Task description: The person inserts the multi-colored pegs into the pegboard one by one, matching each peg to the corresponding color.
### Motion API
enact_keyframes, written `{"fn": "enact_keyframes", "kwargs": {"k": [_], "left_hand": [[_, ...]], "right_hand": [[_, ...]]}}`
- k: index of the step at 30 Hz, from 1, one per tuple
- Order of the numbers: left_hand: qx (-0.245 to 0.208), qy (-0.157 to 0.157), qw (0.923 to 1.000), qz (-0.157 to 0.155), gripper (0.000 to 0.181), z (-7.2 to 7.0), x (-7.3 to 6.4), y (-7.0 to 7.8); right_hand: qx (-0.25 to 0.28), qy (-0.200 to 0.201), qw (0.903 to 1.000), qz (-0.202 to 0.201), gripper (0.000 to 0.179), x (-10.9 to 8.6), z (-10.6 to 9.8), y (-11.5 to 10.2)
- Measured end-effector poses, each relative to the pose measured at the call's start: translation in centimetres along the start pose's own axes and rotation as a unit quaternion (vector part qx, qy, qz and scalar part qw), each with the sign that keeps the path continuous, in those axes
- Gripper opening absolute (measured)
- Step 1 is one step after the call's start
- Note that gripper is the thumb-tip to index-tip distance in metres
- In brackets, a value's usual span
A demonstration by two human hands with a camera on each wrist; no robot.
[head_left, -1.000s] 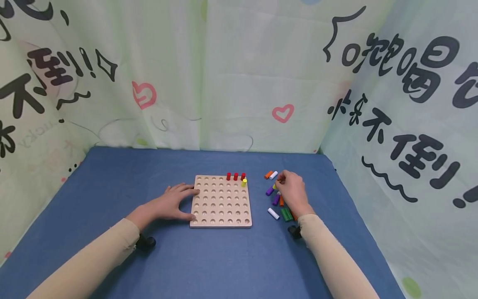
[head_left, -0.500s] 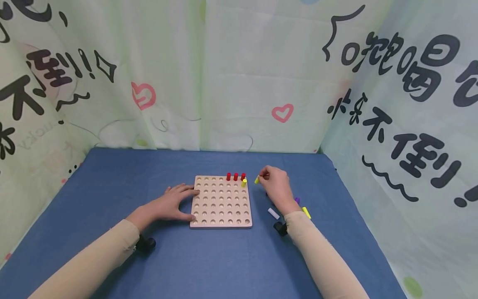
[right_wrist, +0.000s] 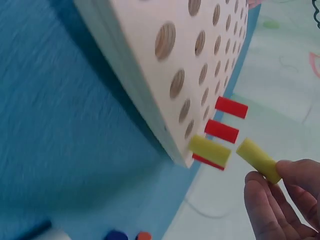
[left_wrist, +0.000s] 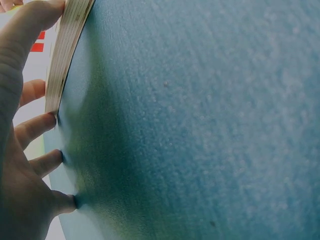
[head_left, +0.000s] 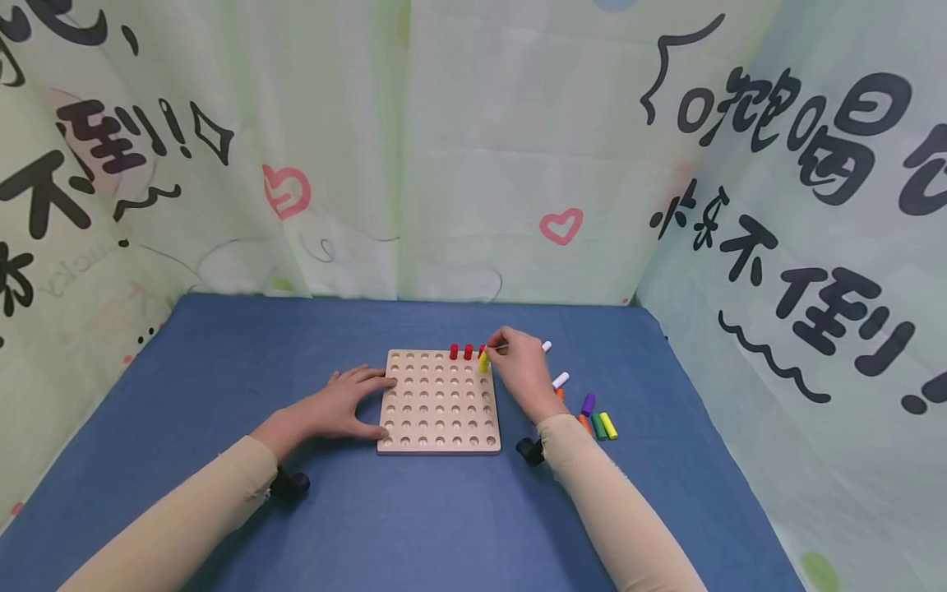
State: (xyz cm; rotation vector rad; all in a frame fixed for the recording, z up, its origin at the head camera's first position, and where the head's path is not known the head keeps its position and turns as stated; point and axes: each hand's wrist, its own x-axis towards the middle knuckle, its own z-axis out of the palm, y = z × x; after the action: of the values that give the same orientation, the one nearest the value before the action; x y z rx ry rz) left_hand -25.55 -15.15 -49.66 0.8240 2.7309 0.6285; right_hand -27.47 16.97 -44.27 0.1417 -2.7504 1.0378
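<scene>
My right hand (head_left: pixel 524 368) pinches a yellow peg (right_wrist: pixel 259 160) between thumb and fingers. It is tilted beside the top right corner of the wooden pegboard (head_left: pixel 440 415), near another yellow peg (right_wrist: pixel 210 150) that stands in a hole. Three red pegs (right_wrist: pixel 231 107) stand along the board's far edge, toward its right end. At the opposite side, my left hand (head_left: pixel 336 407) rests spread against the left edge of the board. Its thumb (left_wrist: pixel 50 14) touches the near part of that edge, and the other fingers fan out toward the far part.
Right of the board lie loose pegs on the blue tabletop (head_left: pixel 370 526): white (head_left: pixel 561 381), purple (head_left: pixel 588 404), green (head_left: pixel 598 426), yellow (head_left: pixel 609 425) and orange ones. My right forearm covers part of this pile. A printed curtain (head_left: pixel 473 164) encloses the back and sides.
My right hand has moved left from the loose pegs to the board's far right corner, carrying the yellow peg. The left hand and board have stayed in place.
</scene>
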Motion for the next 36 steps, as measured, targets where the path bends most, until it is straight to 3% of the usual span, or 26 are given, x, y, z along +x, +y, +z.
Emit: {"fn": "enact_keyframes", "kwargs": {"k": [14, 36], "left_hand": [[0.007, -0.007, 0.9999, -0.006, 0.089, 0.1, 0.0, 0.1], [0.004, -0.008, 0.9999, -0.006, 0.089, 0.0, -0.1, 0.0]], "right_hand": [[-0.028, 0.006, 0.9995, 0.014, 0.003, 0.2, 2.1, -0.4], [-0.040, -0.019, 0.9990, 0.011, 0.004, 0.4, 3.1, -0.4]]}}
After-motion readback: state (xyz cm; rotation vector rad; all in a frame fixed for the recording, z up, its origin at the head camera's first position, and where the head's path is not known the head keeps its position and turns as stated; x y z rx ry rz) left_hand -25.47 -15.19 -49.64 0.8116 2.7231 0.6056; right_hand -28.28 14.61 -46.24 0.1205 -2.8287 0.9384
